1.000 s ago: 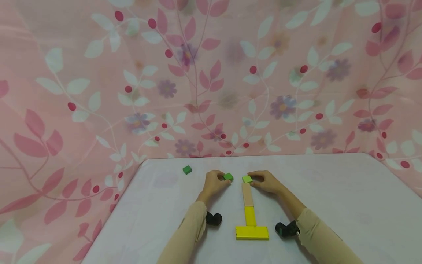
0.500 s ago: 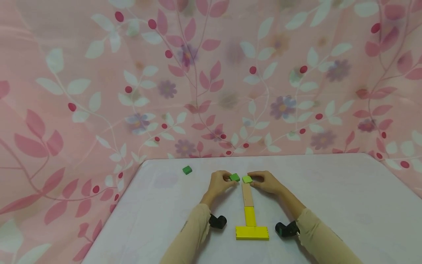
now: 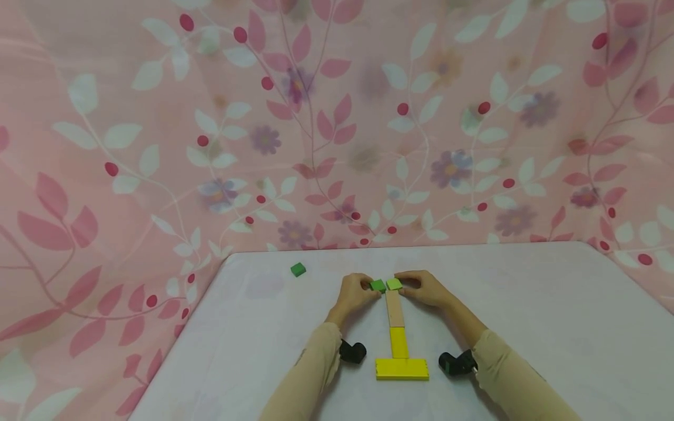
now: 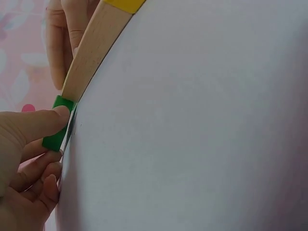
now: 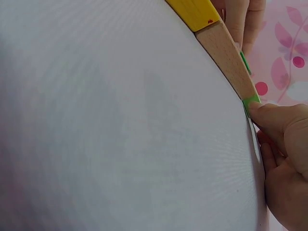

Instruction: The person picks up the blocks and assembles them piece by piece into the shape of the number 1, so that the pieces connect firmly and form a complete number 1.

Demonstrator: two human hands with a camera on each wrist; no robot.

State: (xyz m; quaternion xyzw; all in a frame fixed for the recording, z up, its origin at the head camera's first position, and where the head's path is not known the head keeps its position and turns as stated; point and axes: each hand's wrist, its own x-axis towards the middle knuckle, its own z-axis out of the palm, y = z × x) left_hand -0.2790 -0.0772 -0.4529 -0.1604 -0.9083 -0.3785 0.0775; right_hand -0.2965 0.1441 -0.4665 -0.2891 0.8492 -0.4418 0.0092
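Note:
Between thumb and fingers my left hand [image 3: 356,294] pinches a dark green block [image 3: 377,286], also plain in the left wrist view [image 4: 57,126]. Just right of it lies a light green block [image 3: 394,284], which my right hand [image 3: 427,289] pinches from its right side. That light green block sits at the far end of a plain wooden block [image 3: 395,309]. A yellow block [image 3: 399,342] continues the line toward me and meets a wider yellow block [image 3: 402,369] laid crosswise. In the right wrist view, my right thumb [image 5: 274,115] covers part of the light green block.
Another green block [image 3: 298,269] lies alone near the table's back left edge. The white-covered table [image 3: 237,351] ends at a pink floral cloth [image 3: 337,128] hanging behind it. A black wrist camera [image 3: 353,352] hangs below the left sleeve, another [image 3: 457,363] below the right.
My left hand has carried the dark green block rightward, close beside the light green one. My right hand has kept its place on the light green block.

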